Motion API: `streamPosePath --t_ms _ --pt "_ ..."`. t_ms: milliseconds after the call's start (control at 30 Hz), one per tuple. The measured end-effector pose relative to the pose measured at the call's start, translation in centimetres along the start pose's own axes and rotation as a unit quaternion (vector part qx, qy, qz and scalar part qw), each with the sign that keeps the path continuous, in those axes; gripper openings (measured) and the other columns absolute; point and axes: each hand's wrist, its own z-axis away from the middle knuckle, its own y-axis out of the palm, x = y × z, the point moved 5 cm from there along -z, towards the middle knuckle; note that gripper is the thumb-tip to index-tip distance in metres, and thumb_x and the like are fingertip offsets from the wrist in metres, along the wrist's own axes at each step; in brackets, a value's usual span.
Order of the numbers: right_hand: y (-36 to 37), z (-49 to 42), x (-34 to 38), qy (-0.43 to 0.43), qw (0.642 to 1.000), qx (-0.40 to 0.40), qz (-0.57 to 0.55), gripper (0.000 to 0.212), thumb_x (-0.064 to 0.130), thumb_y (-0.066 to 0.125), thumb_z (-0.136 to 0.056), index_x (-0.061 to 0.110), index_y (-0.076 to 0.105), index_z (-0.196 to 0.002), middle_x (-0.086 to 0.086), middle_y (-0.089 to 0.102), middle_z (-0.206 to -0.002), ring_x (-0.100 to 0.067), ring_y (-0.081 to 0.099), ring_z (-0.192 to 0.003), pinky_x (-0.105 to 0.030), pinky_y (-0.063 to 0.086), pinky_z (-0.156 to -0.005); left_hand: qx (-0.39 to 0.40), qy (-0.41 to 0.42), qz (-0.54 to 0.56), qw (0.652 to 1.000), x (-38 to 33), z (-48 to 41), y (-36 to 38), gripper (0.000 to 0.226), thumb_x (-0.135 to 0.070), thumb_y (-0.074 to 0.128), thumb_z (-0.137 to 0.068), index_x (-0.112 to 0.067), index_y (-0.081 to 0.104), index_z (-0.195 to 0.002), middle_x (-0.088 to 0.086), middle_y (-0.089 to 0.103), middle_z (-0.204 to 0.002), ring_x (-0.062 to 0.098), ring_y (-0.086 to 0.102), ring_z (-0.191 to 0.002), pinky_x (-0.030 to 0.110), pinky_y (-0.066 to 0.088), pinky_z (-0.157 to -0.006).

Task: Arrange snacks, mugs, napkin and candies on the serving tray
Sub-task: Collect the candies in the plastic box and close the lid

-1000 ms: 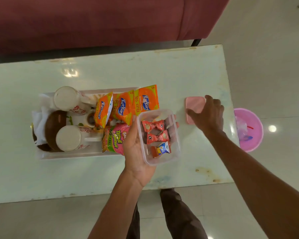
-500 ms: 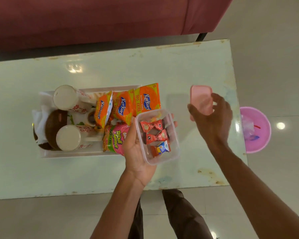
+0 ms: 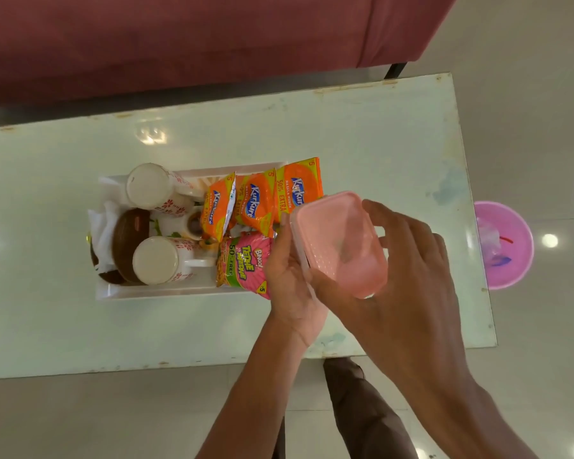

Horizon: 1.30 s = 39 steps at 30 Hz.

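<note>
My left hand (image 3: 290, 283) grips the clear candy box from its left side, just right of the white serving tray (image 3: 166, 291). My right hand (image 3: 408, 276) holds the pink lid (image 3: 340, 243) down over the box, so the candies inside are hidden. On the tray lie two white mugs with red flowers (image 3: 153, 190) (image 3: 161, 260), a white napkin (image 3: 105, 233), a brown bowl (image 3: 130, 240), three orange snack packets (image 3: 256, 203) and a pink and green snack packet (image 3: 246, 265).
The tray sits on a pale glass-topped table (image 3: 378, 144). A dark red sofa (image 3: 179, 38) stands behind the table. A pink bin (image 3: 507, 273) is on the floor at the right. My trouser leg (image 3: 365, 409) shows below the table's near edge.
My right hand picked the pink lid up off the table at the right and carried it left onto the candy box. The left hand kept hold of the box.
</note>
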Motion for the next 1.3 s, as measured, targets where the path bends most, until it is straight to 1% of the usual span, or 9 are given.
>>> streamPosePath --t_ms 267,367,433,533,700,833,967,1200,1300 --pt "1.3 0.7 0.7 0.034 0.997 0.030 -0.056 0.101 0.077 0.070 -0.060 0.032 0.038 -0.144 0.014 0.044 -0.130 -0.013 0.049 -0.116 -0.032 0.053 -0.081 -0.002 0.013 0.032 0.999 -0.4 1.2 -0.3 0.060 -0.056 0.040 -0.096 -0.014 0.058 -0.134 0.013 0.062 -0.122 0.034 0.055 -0.118 0.047 0.047 -0.095" --pt "1.2 1.4 -0.8 0.139 0.969 0.027 -0.201 0.084 0.076 0.058 -0.065 0.040 0.043 -0.139 0.019 0.048 -0.134 0.003 0.055 -0.111 -0.014 0.048 -0.078 0.000 0.036 0.063 0.997 -1.0 1.7 0.2 0.060 -0.053 0.045 -0.093 -0.013 0.058 -0.135 0.022 0.056 -0.140 0.047 0.046 -0.136 0.057 0.037 -0.108" --pt "1.7 2.0 -1.9 0.194 0.938 0.069 -0.279 0.061 0.070 0.054 -0.077 0.040 0.055 -0.129 0.020 0.062 -0.124 0.002 0.062 -0.107 -0.020 0.052 -0.081 -0.003 0.066 0.049 0.997 -1.6 1.9 0.4 0.053 -0.051 0.041 -0.096 -0.014 0.061 -0.129 0.017 0.063 -0.127 0.045 0.055 -0.127 0.052 0.043 -0.100" --pt "2.3 2.9 -2.5 0.222 0.892 0.129 -0.372 0.048 0.063 0.058 -0.081 0.030 0.070 -0.114 0.012 0.074 -0.109 -0.008 0.069 -0.102 -0.037 0.054 -0.090 -0.011 0.100 -0.002 0.995 -2.0 2.3 0.3 0.050 -0.048 0.035 -0.102 -0.015 0.063 -0.127 0.006 0.069 -0.112 0.028 0.063 -0.108 0.047 0.048 -0.093" --pt "1.6 2.2 -4.0 0.215 0.848 0.110 -0.473 0.038 0.042 0.068 -0.083 0.017 0.073 -0.112 -0.003 0.074 -0.114 -0.020 0.069 -0.109 -0.036 0.053 -0.090 0.048 0.093 -0.164 0.981 -4.9 2.0 -1.1 0.050 -0.056 0.037 -0.091 -0.020 0.069 -0.105 -0.004 0.075 -0.093 0.011 0.068 -0.086 0.026 0.053 -0.072" --pt "0.3 0.7 -4.9 0.172 0.871 0.115 -0.446 0.042 0.041 0.072 -0.080 0.018 0.073 -0.114 -0.006 0.073 -0.115 -0.026 0.069 -0.109 -0.034 0.059 -0.080 0.133 0.036 -0.360 0.923 -8.0 2.0 -1.2 0.050 -0.066 0.041 -0.088 -0.032 0.074 -0.103 -0.002 0.078 -0.095 0.012 0.074 -0.082 0.028 0.057 -0.061" --pt "0.6 0.5 -4.6 0.150 0.894 0.096 -0.411 0.045 0.056 0.064 -0.085 0.025 0.073 -0.116 -0.002 0.074 -0.113 -0.028 0.066 -0.109 -0.056 0.052 -0.089 0.153 0.050 -0.440 0.883 -8.0 2.4 -0.7 0.037 -0.059 0.059 -0.082 -0.030 0.075 -0.099 -0.009 0.078 -0.087 0.008 0.075 -0.083 0.017 0.055 -0.062" --pt "2.6 0.8 -4.3 0.208 0.828 0.044 -0.519 0.032 0.045 0.058 -0.094 0.022 0.078 -0.104 0.001 0.076 -0.105 -0.015 0.072 -0.097 -0.028 0.058 -0.076 0.090 0.073 -0.391 0.913 -7.3 2.2 -1.6 0.034 -0.056 0.066 -0.071 -0.027 0.077 -0.084 -0.008 0.077 -0.079 0.005 0.074 -0.075 0.016 0.053 -0.058" --pt "2.7 0.6 -4.3 0.204 0.841 0.008 -0.501 0.025 0.041 0.061 -0.093 0.025 0.080 -0.094 0.003 0.077 -0.097 -0.011 0.072 -0.088 -0.026 0.056 -0.072 0.073 0.091 -0.385 0.916 -6.8 2.3 -1.6 0.029 -0.052 0.066 -0.073 -0.027 0.078 -0.082 -0.009 0.076 -0.077 0.004 0.072 -0.072 0.016 0.051 -0.054"
